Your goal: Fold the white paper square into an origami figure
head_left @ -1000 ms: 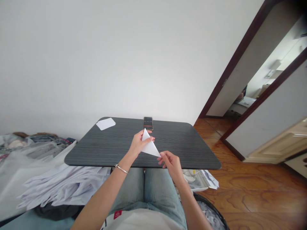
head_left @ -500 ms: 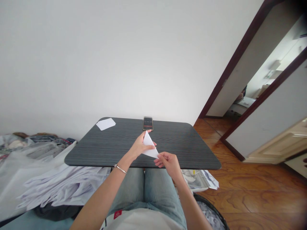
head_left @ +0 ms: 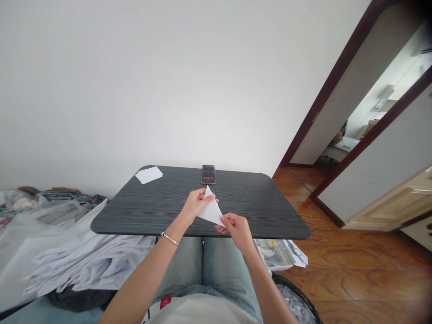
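A white sheet of paper, folded into a triangle, is held between my two hands above the dark table. My left hand pinches it along its upper left side, thumb on the near face and fingers behind. At its lower right corner, my right hand grips the paper between thumb and fingers. The paper's tip points away from me, toward a phone that lies at the table's far edge.
The dark wood-grain table stands against a white wall. More white paper lies at its far left corner. Crumpled white sheets are heaped at the left, and a dark-rimmed bin of paper stands low at the right. Beyond is a doorway.
My left hand has shifted its hold, the thumb sliding up toward the paper's tip. The triangle has dipped slightly toward me. My right hand stays at the lower right corner.
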`<state>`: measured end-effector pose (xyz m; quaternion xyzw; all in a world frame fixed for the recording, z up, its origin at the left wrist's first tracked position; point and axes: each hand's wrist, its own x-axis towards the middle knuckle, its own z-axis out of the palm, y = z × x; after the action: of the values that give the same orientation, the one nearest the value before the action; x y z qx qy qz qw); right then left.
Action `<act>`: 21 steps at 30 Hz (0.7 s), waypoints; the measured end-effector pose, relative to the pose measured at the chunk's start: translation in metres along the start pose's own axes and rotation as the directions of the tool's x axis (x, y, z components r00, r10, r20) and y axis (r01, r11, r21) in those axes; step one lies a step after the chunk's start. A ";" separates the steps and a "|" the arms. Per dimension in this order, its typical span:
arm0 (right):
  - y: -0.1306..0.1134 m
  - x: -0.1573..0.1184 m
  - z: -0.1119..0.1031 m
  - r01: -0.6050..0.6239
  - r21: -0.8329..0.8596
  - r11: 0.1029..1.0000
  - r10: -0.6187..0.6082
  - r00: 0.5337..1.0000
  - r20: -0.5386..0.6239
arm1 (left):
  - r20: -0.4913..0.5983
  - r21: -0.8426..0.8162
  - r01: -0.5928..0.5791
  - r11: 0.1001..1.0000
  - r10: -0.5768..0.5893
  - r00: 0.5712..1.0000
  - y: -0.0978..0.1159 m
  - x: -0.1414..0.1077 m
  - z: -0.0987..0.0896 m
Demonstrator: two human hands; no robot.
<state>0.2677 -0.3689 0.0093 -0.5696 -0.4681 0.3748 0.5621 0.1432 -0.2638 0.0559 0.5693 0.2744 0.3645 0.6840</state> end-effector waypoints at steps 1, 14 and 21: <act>0.000 -0.001 0.000 -0.001 -0.001 1.000 0.001 1.000 0.004 | -0.018 -0.014 -0.009 1.000 0.009 1.000 0.001 0.000 -0.001; -0.002 0.001 0.006 0.042 -0.031 0.999 -0.044 0.997 -0.059 | -0.120 -0.014 -0.062 0.998 0.060 0.991 0.001 0.001 0.006; 0.003 0.000 0.003 0.050 -0.042 0.998 -0.051 0.998 -0.032 | -0.132 0.041 -0.089 0.995 0.094 0.987 0.004 0.001 0.004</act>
<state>0.2655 -0.3675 0.0064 -0.5751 -0.4807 0.3413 0.5671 0.1462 -0.2646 0.0605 0.5673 0.2995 0.4282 0.6365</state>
